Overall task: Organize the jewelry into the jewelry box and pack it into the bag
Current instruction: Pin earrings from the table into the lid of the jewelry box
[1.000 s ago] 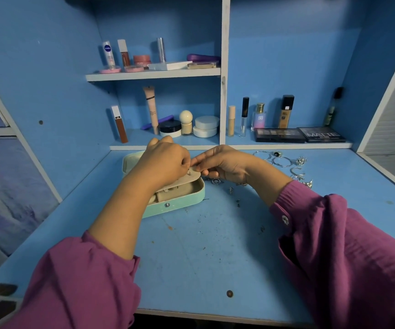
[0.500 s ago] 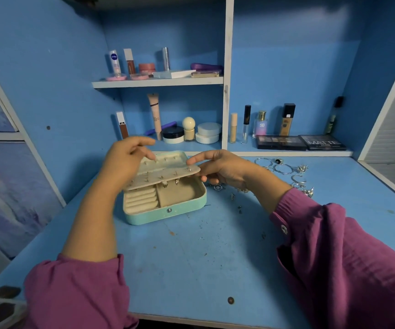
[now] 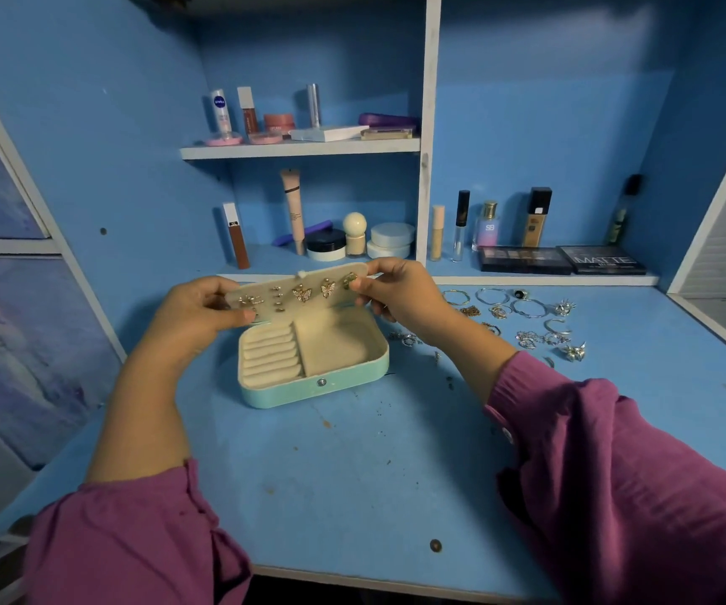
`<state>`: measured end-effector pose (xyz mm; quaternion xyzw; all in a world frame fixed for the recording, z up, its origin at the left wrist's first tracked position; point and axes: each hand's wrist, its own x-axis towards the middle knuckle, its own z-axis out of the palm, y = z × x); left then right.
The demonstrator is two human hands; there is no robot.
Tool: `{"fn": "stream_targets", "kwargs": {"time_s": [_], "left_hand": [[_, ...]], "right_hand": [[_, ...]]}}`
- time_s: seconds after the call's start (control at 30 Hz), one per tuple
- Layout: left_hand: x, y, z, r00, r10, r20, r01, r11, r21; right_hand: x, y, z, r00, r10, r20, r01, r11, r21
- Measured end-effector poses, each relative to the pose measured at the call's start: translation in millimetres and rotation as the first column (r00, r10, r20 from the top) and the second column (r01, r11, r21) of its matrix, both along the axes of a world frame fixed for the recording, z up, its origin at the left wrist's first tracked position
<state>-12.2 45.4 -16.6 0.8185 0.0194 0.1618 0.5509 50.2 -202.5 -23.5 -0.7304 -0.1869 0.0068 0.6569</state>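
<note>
Left hand (image 3: pixel 202 310) pinching the left end of the cream padded earring panel (image 3: pixel 295 292), thumb on its front, fingers hidden behind. Right hand (image 3: pixel 400 292) gripping the right end, covering part of a gold stud. Panel standing raised over the mint-green rectangular jewelry box (image 3: pixel 313 358), lying open on the blue desk (image 3: pixel 352 473). Lying loose to the right, silver and gold rings and hoops (image 3: pixel 522 318), too small for telling apart. Purple sleeves (image 3: pixel 614 473) running cut off at the bottom edge.

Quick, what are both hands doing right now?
Left hand: grips the left end of the earring panel.
Right hand: pinches the panel's right end.
</note>
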Motion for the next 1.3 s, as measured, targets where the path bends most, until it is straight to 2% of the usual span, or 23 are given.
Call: {"fn": "stream_targets", "kwargs": {"time_s": [0.17,0.5,0.63,0.77,0.97,1.1,1.3], "left_hand": [[5.5,-1.8,-5.5,0.997,0.058,0.050,-0.052,0.992,-0.119],[17.4,-2.6,-14.5,0.996,0.075,0.053,-0.064,0.980,-0.188],[16.3,-3.0,-14.6,0.996,0.067,0.067,-0.052,0.979,-0.197],[16.0,-2.3,-13.8,0.997,0.053,0.061,-0.039,0.977,-0.208],[15.0,-3.2,-13.6,0.997,0.051,0.059,-0.037,0.976,-0.215],[14.2,-3.3,-13.8,0.997,0.046,0.062,-0.032,0.976,-0.215],[13.3,-3.7,-13.6,0.997,0.045,0.055,-0.032,0.977,-0.209]], "right_hand": [[5.4,10.5,-1.5,0.993,-0.092,0.072,0.096,0.993,-0.066],[9.9,23.1,4.7,0.980,-0.157,0.122,0.172,0.978,-0.121],[7.8,22.9,9.3,0.988,-0.140,0.071,0.145,0.988,-0.062],[8.9,26.5,6.9,0.978,-0.160,0.135,0.159,0.987,0.014],[9.6,27.3,6.4,0.985,-0.148,0.085,0.137,0.982,0.131],[9.5,26.6,6.6,0.992,-0.103,0.080,0.092,0.988,0.122],[7.6,26.5,8.7,0.988,-0.041,0.151,0.040,0.999,0.007]]}}
